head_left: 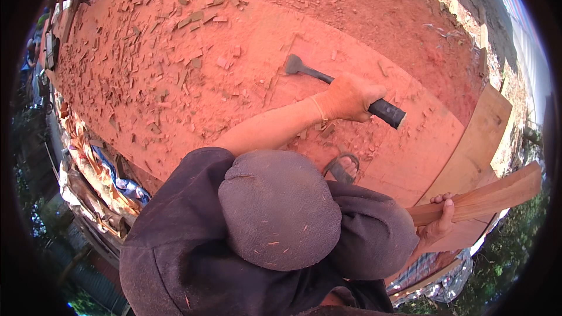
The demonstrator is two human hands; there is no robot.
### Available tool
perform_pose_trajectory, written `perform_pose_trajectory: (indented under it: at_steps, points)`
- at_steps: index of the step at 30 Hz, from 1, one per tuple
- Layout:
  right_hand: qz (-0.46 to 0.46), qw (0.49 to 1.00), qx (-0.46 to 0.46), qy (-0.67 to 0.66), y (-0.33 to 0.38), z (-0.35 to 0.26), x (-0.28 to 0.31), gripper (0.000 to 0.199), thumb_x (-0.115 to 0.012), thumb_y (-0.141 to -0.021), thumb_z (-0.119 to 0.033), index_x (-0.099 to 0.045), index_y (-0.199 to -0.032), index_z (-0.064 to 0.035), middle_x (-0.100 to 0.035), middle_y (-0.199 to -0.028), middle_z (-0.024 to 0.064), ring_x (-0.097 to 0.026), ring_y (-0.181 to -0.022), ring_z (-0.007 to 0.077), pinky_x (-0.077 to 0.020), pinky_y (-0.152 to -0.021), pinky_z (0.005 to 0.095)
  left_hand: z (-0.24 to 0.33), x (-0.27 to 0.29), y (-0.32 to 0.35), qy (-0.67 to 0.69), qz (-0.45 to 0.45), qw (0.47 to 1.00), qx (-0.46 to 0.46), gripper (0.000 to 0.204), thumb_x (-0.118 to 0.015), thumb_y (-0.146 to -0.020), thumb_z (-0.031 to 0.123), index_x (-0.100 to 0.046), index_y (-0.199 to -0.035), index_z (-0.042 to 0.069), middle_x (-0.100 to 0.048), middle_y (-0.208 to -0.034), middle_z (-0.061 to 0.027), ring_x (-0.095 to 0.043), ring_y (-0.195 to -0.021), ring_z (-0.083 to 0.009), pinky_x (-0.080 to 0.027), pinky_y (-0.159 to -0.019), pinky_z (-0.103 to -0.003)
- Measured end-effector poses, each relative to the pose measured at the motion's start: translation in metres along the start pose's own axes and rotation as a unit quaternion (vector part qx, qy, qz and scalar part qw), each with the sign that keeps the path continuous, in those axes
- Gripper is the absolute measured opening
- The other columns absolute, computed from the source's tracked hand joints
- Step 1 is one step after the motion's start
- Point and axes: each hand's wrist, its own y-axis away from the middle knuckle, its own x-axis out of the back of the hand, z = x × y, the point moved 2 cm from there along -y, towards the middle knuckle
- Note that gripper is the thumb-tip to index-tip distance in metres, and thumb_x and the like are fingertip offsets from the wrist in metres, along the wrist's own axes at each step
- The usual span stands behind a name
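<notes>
Left hand wraps flared tool by black grip, likely for control; right hand clasps plank, probably steadying it.

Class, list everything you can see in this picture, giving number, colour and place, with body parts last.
Chisel: one, dark grey with black handle, upper centre
Wooden bar: one, brown, right
Wooden slab: one, reddish, across the middle
Wood chips: too many to count, reddish and brown, mostly left
Flat board: one, brown, right
Ground: reddish, top
Crumpled cloth or sheeting: count unclear, blue and white, lower left
Foliage: green, lower right
Clothing: dark, splinter-flecked, bottom centre
Sandal: one, dark, centre
Foot: one, in the sandal
Left hand: one, gripping the chisel
Right hand: one, holding the bar
</notes>
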Motion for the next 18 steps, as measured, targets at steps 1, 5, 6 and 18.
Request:
perform_pose_trajectory:
  at_steps: [1,5,6,18]
  points:
    - [0.016,0.997,0.039,-0.062,-0.006,-0.012,-0.001,0.028,-0.067,-0.090,-0.010,-0.055,-0.113,0.0011,-0.060,-0.097,0.0111,-0.062,-0.084,0.0200,-0.0541,-0.078,0.0370,0.000,-0.001,0.002,-0.008,-0.016,1.000,0.006,0.021,-0.073,-0.069,0.018,-0.054,-0.076,0.012,-0.060,-0.069,-0.0087,-0.066,-0.065,-0.0335,-0.048,-0.053,-0.046]
    - [0.007,0.960,0.091,-0.266,-0.008,-0.037,-0.058,0.030,-0.067,-0.090,-0.007,-0.054,-0.116,-0.0008,-0.058,-0.100,0.0085,-0.059,-0.089,0.0185,-0.0527,-0.086,0.0366,0.001,-0.002,0.006,-0.017,-0.036,0.999,-0.009,0.021,-0.073,-0.068,0.017,-0.054,-0.075,0.012,-0.060,-0.067,-0.0089,-0.065,-0.064,-0.0331,-0.047,-0.053,-0.046]
    - [0.054,0.947,0.097,-0.300,-0.003,-0.033,-0.075,0.030,-0.067,-0.089,-0.006,-0.054,-0.116,-0.0014,-0.058,-0.101,0.0079,-0.059,-0.090,0.0179,-0.0523,-0.088,0.0362,0.000,-0.003,0.006,-0.015,-0.051,0.998,-0.013,0.021,-0.074,-0.068,0.017,-0.054,-0.075,0.013,-0.059,-0.066,-0.0091,-0.065,-0.063,-0.0330,-0.047,-0.053,-0.046]
    - [0.018,0.994,-0.023,-0.108,0.003,-0.003,-0.056,0.034,-0.068,-0.087,-0.011,-0.053,-0.115,-0.0002,-0.060,-0.092,0.0067,-0.060,-0.087,0.0169,-0.0530,-0.083,0.0340,-0.010,-0.017,0.001,-0.066,-0.052,0.996,0.030,0.022,-0.078,-0.066,0.021,-0.060,-0.077,0.014,-0.064,-0.066,-0.0083,-0.069,-0.065,-0.0326,-0.050,-0.054,-0.048]
